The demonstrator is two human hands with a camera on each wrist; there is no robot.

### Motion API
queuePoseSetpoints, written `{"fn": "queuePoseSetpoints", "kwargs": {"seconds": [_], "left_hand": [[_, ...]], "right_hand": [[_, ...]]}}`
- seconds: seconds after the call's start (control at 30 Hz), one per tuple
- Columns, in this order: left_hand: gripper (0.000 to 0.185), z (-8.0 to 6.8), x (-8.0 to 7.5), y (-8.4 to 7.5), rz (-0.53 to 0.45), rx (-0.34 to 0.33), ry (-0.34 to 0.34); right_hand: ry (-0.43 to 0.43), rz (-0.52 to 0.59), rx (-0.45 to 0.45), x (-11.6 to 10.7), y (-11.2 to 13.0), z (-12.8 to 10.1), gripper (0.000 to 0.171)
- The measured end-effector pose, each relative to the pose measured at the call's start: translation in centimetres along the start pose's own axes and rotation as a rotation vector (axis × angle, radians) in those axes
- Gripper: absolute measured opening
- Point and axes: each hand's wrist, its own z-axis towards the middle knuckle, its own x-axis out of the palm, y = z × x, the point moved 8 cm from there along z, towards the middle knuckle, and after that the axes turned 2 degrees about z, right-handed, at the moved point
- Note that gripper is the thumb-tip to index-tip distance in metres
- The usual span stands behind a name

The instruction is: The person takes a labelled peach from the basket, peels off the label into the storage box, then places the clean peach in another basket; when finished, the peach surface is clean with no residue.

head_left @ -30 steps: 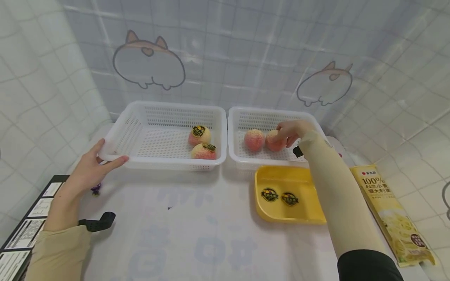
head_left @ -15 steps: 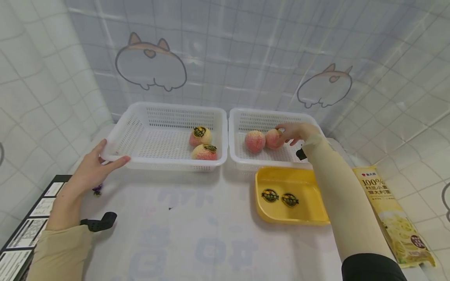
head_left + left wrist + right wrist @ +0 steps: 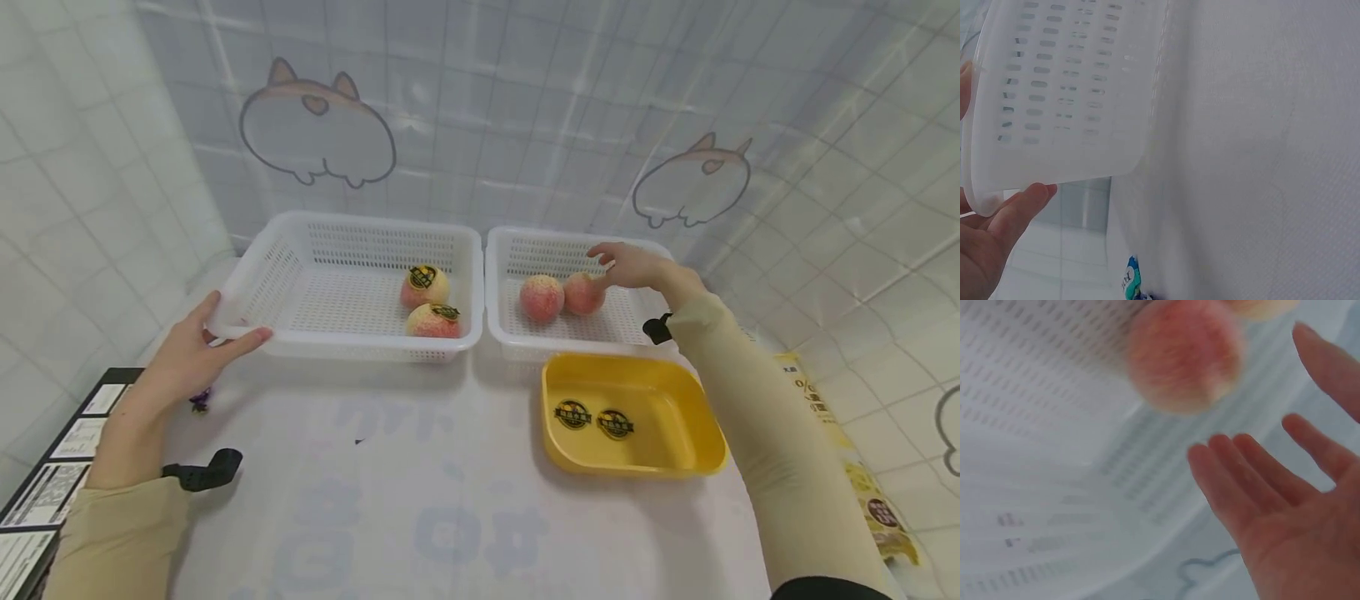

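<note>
In the head view my left hand [image 3: 176,358] holds the near left corner of the left white plastic basket [image 3: 352,340], thumb along its front and fingers at its side. The left wrist view shows fingers [image 3: 1017,212] against the outer wall below the rim. Two peaches [image 3: 424,286] with black-and-gold stickers lie at that basket's right end. My right hand [image 3: 637,265] is over the right white basket [image 3: 577,343], its fingers apart and holding nothing. Two pinkish peaches, a left one [image 3: 542,298] and a right one [image 3: 583,293], sit side by side in it.
A yellow tray [image 3: 675,458] with two round stickers [image 3: 573,415] inside stands before the right basket. A yellow noodle packet [image 3: 877,508] lies at far right, partly behind the right arm. Labelled sheets [image 3: 75,437] lie at left, near a small purple wrapper [image 3: 200,400].
My right hand has let go of the right peach and moved up and to the right, its fingers spreading. The left hand stays at the basket's corner.
</note>
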Motion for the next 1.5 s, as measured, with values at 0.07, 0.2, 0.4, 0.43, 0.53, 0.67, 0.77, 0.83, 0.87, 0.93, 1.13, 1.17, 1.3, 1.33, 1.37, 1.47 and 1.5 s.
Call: {"fn": "queuePoseSetpoints", "kwargs": {"seconds": [0.07,0.2,0.4,0.43,0.53,0.67,0.77,0.83,0.87,0.93,1.13,1.17,1.3,1.33,1.37,1.47,1.5], "left_hand": [[0.113,0.0,0.0,0.0,-0.01,0.0,-0.001],[0.114,0.1,0.2,0.0,-0.021,-0.006,0.005],[0.113,0.2,0.3,0.1,-0.012,-0.006,0.012],[0.113,0.2,0.2,0.2,-0.008,-0.006,0.013],[0.112,0.2,0.0,0.3,-0.002,-0.004,0.016],[0.111,0.1,-0.3,0.3,-0.013,0.001,0.018],[0.111,0.1,-0.4,0.3,-0.021,0.008,0.014],[0.112,0.1,-0.3,0.3,-0.024,0.007,0.015],[0.112,0.1,-0.3,0.3,-0.025,0.006,0.016],[0.112,0.1,-0.2,0.2,-0.024,0.006,0.017],[0.112,0.4,0.0,-0.1,-0.025,0.015,0.011],[0.112,0.4,0.0,-0.1,-0.028,0.014,0.013],[0.112,0.2,0.1,-0.1,-0.035,0.01,0.015],[0.112,0.2,0.1,-0.1,-0.035,0.009,0.014],[0.112,0.1,0.0,-0.1,-0.035,0.009,0.014],[0.112,-0.1,0.0,-0.1,-0.04,0.012,0.012],[0.112,-0.2,0.0,-0.1,-0.041,0.012,0.012]], "right_hand": [[-0.085,-0.014,-0.047,-0.5,1.1,-0.7,0.067],[-0.227,0.012,-0.134,-0.9,3.6,-3.0,0.066],[-0.324,0.061,-0.185,0.3,7.7,-6.7,0.059],[-0.333,0.083,-0.187,0.6,8.4,-7.2,0.057],[-0.353,0.135,-0.227,1.9,10.4,-8.6,0.051],[-0.375,0.17,-0.315,4.1,13.3,-9.4,0.043],[-0.368,0.186,-0.359,5.7,15.2,-9.0,0.042],[-0.354,0.182,-0.384,6.6,16.4,-8.4,0.043],[-0.337,0.186,-0.396,7.1,17.0,-8.0,0.045],[-0.306,0.172,-0.418,7.9,18.0,-7.1,0.046],[-0.227,0.069,-0.395,9.5,20.2,-4.0,0.05],[-0.212,0.056,-0.386,9.7,20.4,-3.5,0.05],[-0.125,0.024,-0.351,10.3,21.3,-1.5,0.052],[-0.102,0.015,-0.343,10.4,21.5,-1.0,0.053],[-0.078,0.006,-0.332,10.5,21.6,-0.5,0.054],[-0.004,-0.034,-0.295,10.8,21.8,1.0,0.055],[0.025,-0.052,-0.284,10.9,21.9,1.5,0.056]]}}
